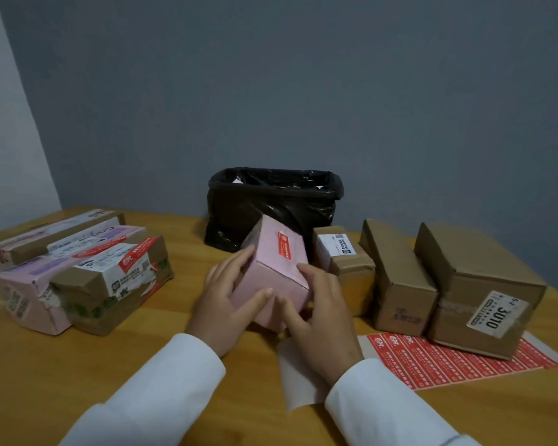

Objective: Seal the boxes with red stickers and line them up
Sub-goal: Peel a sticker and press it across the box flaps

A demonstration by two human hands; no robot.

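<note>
Leftward, stacked boxes (78, 268) on the wooden table (142, 365), left hand (229, 294) and right hand (316, 313) gripping a tilted pink box (271, 278) with a red sticker (284, 245) at centre, brown boxes (432, 278) rightward over the sticker sheet (448, 362).

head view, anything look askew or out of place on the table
The pink box is tilted up on one edge between both hands, out of line with the three brown boxes to its right. The largest brown box sits on the red sticker sheet, covering part of it.
</note>
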